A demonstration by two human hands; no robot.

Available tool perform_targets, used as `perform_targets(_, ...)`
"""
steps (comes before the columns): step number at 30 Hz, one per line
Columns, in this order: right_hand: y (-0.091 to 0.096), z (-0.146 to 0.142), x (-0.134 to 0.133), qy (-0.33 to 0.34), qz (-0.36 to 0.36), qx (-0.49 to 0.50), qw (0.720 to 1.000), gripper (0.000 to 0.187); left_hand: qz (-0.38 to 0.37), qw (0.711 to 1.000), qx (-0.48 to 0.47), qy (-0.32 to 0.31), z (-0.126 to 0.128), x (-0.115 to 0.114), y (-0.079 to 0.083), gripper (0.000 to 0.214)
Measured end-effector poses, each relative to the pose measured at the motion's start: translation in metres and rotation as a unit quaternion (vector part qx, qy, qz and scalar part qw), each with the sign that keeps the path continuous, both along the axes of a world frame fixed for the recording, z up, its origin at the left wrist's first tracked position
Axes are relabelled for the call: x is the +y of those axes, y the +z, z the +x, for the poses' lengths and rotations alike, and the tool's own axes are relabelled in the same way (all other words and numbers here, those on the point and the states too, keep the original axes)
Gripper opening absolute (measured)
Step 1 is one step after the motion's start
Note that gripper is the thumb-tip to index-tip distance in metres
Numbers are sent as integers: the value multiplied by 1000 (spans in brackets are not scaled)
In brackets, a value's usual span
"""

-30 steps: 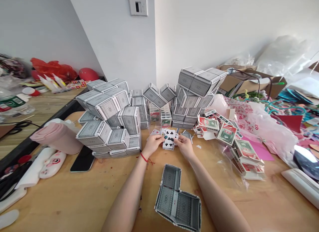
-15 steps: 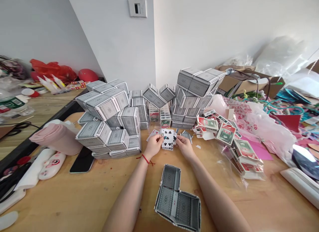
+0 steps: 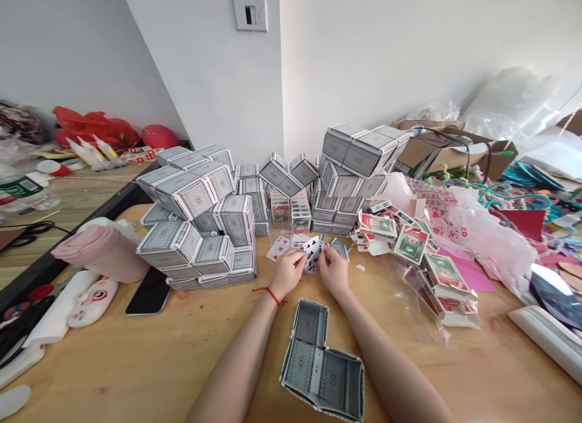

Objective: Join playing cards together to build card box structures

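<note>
Between my two hands, a playing card of the clubs suit is tilted, its face toward me. My left hand pinches its left edge, with a red string on the wrist. Fingers of my right hand are closed on the card's right edge. Part of another card shows just below it. A card with red hearts lies on the table beyond my left hand. Nearer to me, between my forearms, rests an L-shaped open piece built from grey-backed cards.
Stacked blocks of folded cards stand at left and right. Card boxes and clear plastic lie to the right. A black phone and pink roll are on the left. A cardboard box stands at back right.
The club card has turned from facing me flat to a tilted, angled position. My left hand has shifted slightly right and down, uncovering more of the hearts card.
</note>
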State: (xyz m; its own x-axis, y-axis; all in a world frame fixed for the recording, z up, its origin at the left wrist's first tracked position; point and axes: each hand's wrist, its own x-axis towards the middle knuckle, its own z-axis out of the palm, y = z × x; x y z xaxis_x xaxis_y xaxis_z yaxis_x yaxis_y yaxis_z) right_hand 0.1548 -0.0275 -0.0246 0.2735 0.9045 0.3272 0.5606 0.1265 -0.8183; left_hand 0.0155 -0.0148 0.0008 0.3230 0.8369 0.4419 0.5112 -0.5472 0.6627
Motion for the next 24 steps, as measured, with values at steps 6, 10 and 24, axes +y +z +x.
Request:
perform_targets(6,1,-8,-5,-56,25,-95,994,30,28,1000,-4,6,4,-6,0,27)
perform_targets(10,5,-6,-3,-3,58,-15,998,31,39,999,-3,37,2,-5,0,24)
perform_targets(24,5,-5,-3,-69,94,-23,993,28,117,991,39,42,5,-9,-1,24)
